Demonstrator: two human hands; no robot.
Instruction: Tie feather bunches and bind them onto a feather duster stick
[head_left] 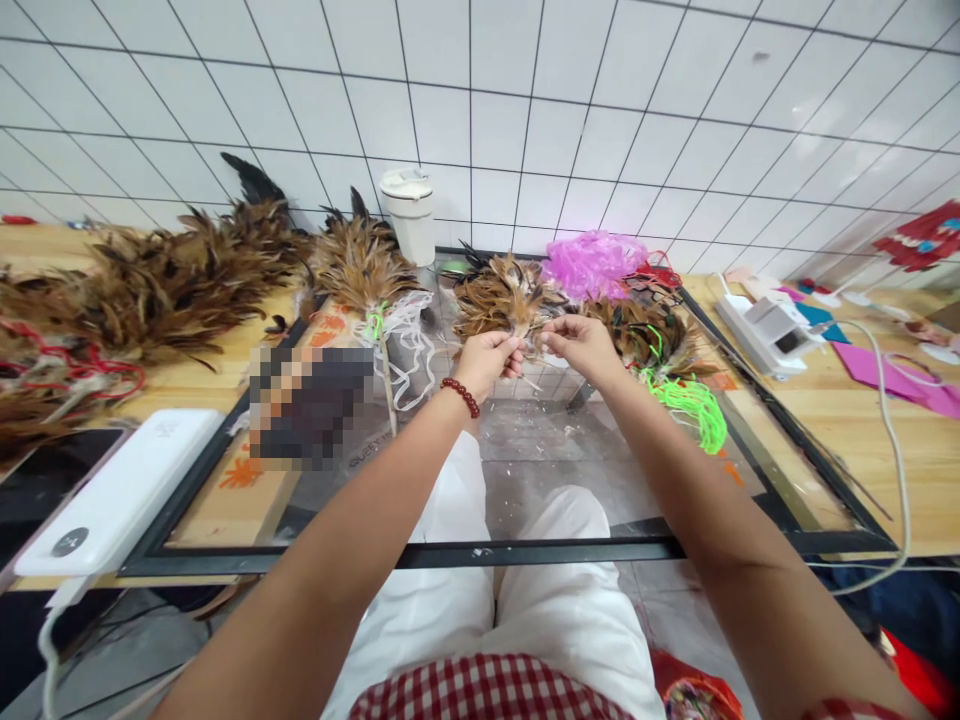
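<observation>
Left grip point(482, 362) appears to pinch the brown feather bundle point(491, 300) near the far edge of the counter point(555, 552); right grip point(581, 347) appears pressed together, contents indiscernible. Slack pressure could let the bundle splay.

1 bracelet point(460, 397) of small, round, dark reddish-brown beads circles the wrist of the bare left hand point(486, 362); the right hand point(585, 347) is bare too. The top point(487, 690) is a small red-and-white check, and a sliver of matching sleeve point(847, 709) shows on the right arm. The trousers point(574, 605) are plain white, loose and softly creased.
</observation>
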